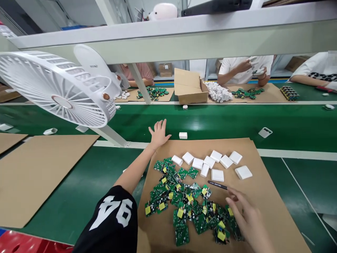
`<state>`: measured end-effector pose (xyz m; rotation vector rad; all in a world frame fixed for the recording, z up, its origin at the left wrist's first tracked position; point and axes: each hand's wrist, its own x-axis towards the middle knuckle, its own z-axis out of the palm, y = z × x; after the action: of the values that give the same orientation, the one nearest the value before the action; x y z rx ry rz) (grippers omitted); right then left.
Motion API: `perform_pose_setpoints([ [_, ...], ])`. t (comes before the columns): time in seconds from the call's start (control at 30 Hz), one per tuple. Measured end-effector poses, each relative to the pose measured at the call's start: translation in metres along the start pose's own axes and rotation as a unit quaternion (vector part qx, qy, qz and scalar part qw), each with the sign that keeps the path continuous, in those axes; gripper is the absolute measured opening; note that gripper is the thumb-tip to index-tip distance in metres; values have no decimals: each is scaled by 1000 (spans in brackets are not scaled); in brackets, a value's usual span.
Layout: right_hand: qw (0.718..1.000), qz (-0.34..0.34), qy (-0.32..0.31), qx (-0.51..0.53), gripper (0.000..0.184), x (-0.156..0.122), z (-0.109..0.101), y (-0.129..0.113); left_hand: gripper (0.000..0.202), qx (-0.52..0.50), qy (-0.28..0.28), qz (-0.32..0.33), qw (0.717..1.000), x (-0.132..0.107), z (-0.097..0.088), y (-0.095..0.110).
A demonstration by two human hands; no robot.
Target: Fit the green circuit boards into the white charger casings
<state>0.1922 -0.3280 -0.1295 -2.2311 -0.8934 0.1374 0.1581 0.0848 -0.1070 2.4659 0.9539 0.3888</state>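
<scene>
My left hand (159, 135) reaches forward with its fingers spread, over the far edge of the cardboard sheet (265, 211) at the green belt. A small white plastic case (183, 135) stands on the belt just right of it, apart from the fingers. My right hand (246, 214) hovers at the lower right, thumb and index finger apart. Its index fingertip meets or covers one end of a slim black tool with lettering (217, 185), possibly tweezers. Left of that hand spreads a pile of green circuit boards (181, 234) with yellow parts. Several white cases (217, 175) lie behind the pile.
A white fan (63, 102) juts in from the left, below a shelf beam (168, 42). More white cases (265, 132) sit along the green belt (223, 119). Across it are co-workers, an open carton (192, 95) and a heap of white parts (218, 92).
</scene>
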Motion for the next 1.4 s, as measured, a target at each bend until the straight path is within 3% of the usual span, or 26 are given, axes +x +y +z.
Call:
perform_pose_setpoints([
  [0.07, 997, -47, -13, -55, 35, 8, 5, 0, 74, 28, -50, 64, 996, 2, 9, 17],
  [0.13, 986, -91, -105, -91, 33, 18, 10, -8, 59, 42, -108, 104, 988, 7, 20, 34],
  [0.23, 955, -117, -242, -128, 45, 33, 16, -26, 37, 45, -163, 119, 978, 14, 34, 53],
  [0.33, 943, -126, -275, -136, 51, 45, 21, -37, 29, 22, -169, 126, 977, 11, 35, 65],
  [0.4, 943, -128, -277, -130, 46, 49, 22, -37, 27, -18, -161, 139, 977, -1, 26, 71],
  [0.5, 956, -123, -249, -100, 30, 49, 19, -30, 32, -108, -158, 164, 968, -39, 0, 77],
  [0.63, 981, -102, -167, -12, 7, 38, 12, -18, 43, -239, -191, 185, 934, -127, -27, 79],
  [0.73, 990, -80, -78, 82, 10, 20, 12, -24, 44, -487, -239, 146, 827, -198, -19, 82],
  [0.87, 982, -78, 12, 169, 25, -10, 20, -51, 48, -634, -245, 41, 732, -262, 15, 93],
  [1.0, 968, -58, 85, 230, 14, -27, 14, -70, 53, -752, -218, -50, 621, -284, 32, 96],
  [1.07, 961, -74, 21, 267, 24, -27, 6, -72, 51, -778, -246, -58, 575, -284, 31, 95],
  [1.13, 943, -124, -81, 297, 34, -24, 0, -72, 50, -786, -276, -56, 550, -281, 26, 92],
  [1.2, 924, -163, -106, 329, 37, -23, -4, -71, 48, -784, -298, -52, 542, -278, 21, 89],
  [1.33, 894, -109, 12, 435, 37, -30, -7, -73, 44, -755, -329, -30, 566, -274, 13, 87],
  [1.4, 885, -100, 27, 454, 37, -36, -10, -75, 43, -740, -337, -17, 582, -274, 11, 87],
])
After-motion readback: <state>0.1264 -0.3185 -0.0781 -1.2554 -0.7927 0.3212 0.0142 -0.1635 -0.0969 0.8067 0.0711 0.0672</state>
